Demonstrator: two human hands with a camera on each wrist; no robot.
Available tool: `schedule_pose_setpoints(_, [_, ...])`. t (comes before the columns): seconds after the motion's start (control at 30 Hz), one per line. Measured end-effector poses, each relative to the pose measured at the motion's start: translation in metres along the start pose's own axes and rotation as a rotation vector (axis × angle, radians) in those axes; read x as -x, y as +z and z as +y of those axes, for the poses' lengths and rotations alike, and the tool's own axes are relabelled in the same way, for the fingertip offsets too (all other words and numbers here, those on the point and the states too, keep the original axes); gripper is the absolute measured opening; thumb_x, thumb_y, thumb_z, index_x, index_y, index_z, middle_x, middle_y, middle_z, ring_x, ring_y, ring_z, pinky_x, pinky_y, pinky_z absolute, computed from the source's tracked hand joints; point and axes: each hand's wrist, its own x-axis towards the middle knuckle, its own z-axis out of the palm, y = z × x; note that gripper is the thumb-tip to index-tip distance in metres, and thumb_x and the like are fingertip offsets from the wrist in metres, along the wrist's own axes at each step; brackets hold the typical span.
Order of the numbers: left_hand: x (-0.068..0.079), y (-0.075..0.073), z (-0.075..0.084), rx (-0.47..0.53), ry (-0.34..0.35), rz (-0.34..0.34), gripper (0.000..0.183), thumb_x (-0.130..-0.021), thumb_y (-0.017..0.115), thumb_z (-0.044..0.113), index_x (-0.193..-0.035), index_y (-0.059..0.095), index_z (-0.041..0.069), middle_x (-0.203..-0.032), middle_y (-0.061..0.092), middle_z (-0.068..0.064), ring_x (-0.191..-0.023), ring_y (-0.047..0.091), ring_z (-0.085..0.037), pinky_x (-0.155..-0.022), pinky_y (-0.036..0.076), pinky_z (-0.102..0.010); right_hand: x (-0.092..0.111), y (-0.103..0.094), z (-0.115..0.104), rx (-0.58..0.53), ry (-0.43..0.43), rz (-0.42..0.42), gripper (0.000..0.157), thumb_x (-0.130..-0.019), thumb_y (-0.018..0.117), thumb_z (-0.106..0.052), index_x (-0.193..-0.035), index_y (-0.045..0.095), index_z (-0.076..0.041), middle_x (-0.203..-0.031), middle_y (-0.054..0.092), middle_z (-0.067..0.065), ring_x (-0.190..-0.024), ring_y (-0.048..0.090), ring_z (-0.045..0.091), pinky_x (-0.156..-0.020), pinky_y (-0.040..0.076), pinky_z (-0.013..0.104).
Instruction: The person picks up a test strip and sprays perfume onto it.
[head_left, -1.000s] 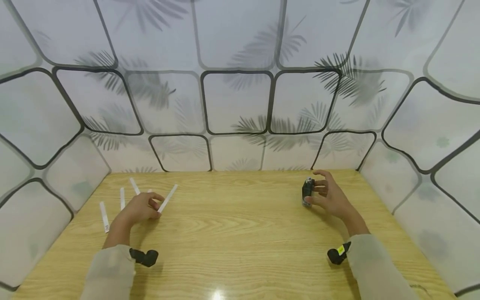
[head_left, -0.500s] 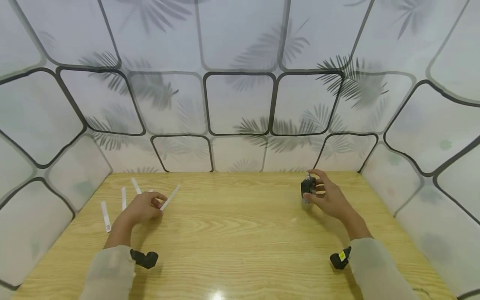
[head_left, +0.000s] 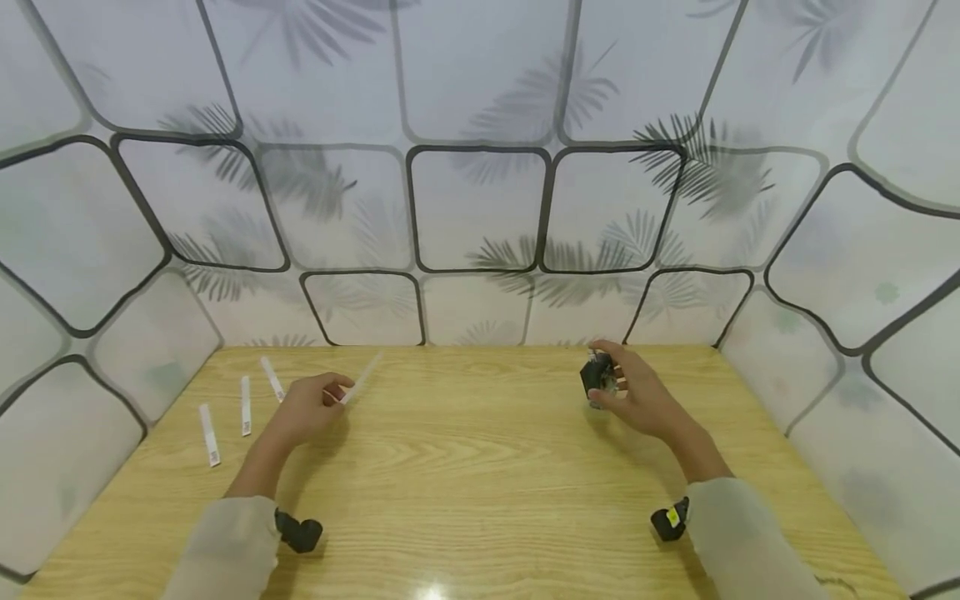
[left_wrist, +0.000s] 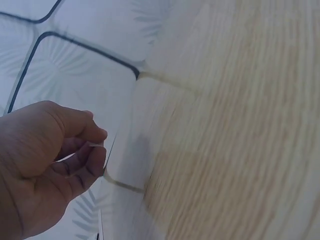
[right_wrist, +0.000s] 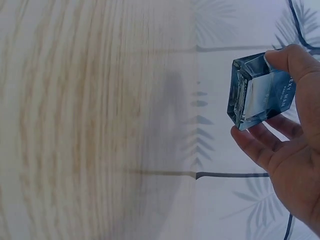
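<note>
My left hand [head_left: 309, 410] pinches a narrow white paper strip [head_left: 363, 379] between thumb and fingertips, raised off the table and pointing away to the upper right. In the left wrist view the same hand [left_wrist: 50, 160] shows curled fingers, with the strip seen almost edge-on. At the right, a dark glass perfume bottle [head_left: 595, 379] is held above the table by my right hand [head_left: 641, 398], a finger at its top and the thumb on its lower part. The right wrist view shows the tilted, blue-tinted bottle [right_wrist: 255, 95], its lettering partly covered by the hand.
Three more white paper strips lie apart at the left: one near strip [head_left: 210, 435], one middle strip [head_left: 246, 406] and one farther strip [head_left: 272, 379]. The wooden table [head_left: 480, 467] meets leaf-patterned walls [head_left: 480, 208] at the back and both sides.
My right hand has lifted the perfume bottle and carried it left, tilting it. The left hand has moved right and away with the paper strip, uncovering more of the strips lying behind.
</note>
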Motion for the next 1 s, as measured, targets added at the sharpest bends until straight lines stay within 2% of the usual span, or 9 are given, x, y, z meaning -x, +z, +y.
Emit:
schedule_pose_setpoints(0.2, [-0.005,0.011,0.018,0.063,0.069,-0.003,0.038,-0.091,0.06,-0.002,-0.129,0.065,-0.003,-0.109,0.067,-0.019,-0.095,0.067,-0.032,-0.073,0.059,-0.04,-0.006,0.007,-0.013,0.039,-0.071,0.032,0.071,-0.095,0.075,-0.015,-0.155,0.036,-0.014,-0.141,0.044,0.022,-0.102,0.049,0.03,-0.077,0.049,0.051])
schedule_pose_setpoints(0.4, [-0.009,0.023,0.04,0.098,0.162,0.001,0.035,-0.092,0.062,-0.004,-0.127,0.066,-0.003,-0.107,0.067,-0.018,-0.092,0.067,-0.027,-0.071,0.059,-0.037,-0.013,0.015,-0.029,0.037,-0.105,0.045,0.07,-0.095,0.075,-0.014,-0.153,0.037,-0.017,-0.122,0.046,0.017,-0.093,0.043,0.026,-0.076,0.043,0.043])
schedule_pose_setpoints(0.6, [-0.012,0.035,0.06,0.108,0.195,0.006,0.034,-0.092,0.063,-0.006,-0.125,0.068,-0.003,-0.107,0.068,-0.018,-0.091,0.068,-0.027,-0.073,0.059,-0.039,-0.019,0.026,-0.044,0.017,-0.134,0.085,0.069,-0.093,0.074,-0.012,-0.152,0.039,-0.02,-0.117,0.048,0.016,-0.093,0.045,0.025,-0.08,0.046,0.047])
schedule_pose_setpoints(0.77, [-0.016,0.046,0.072,0.116,0.214,0.003,0.034,-0.092,0.064,-0.006,-0.125,0.068,-0.001,-0.107,0.068,-0.015,-0.091,0.067,-0.024,-0.074,0.058,-0.036,-0.025,0.036,-0.052,0.014,-0.136,0.132,0.07,-0.092,0.076,-0.01,-0.152,0.042,-0.02,-0.118,0.049,0.018,-0.1,0.046,0.03,-0.079,0.047,0.048])
schedule_pose_setpoints(0.9, [-0.018,0.052,0.08,0.124,0.229,0.01,0.034,-0.091,0.065,-0.006,-0.124,0.069,0.001,-0.104,0.068,-0.014,-0.089,0.068,-0.021,-0.072,0.059,-0.033,-0.031,0.042,-0.056,0.003,-0.143,0.164,0.069,-0.092,0.077,-0.009,-0.151,0.043,-0.022,-0.122,0.048,0.019,-0.109,0.043,0.035,-0.086,0.043,0.056])
schedule_pose_setpoints(1.0, [-0.02,0.055,0.087,0.142,0.239,0.016,0.034,-0.091,0.065,-0.007,-0.124,0.069,0.001,-0.103,0.068,-0.012,-0.089,0.068,-0.021,-0.072,0.059,-0.032,-0.035,0.045,-0.059,-0.009,-0.141,0.174,0.068,-0.093,0.076,-0.01,-0.151,0.043,-0.023,-0.123,0.047,0.02,-0.112,0.041,0.037,-0.091,0.036,0.061])
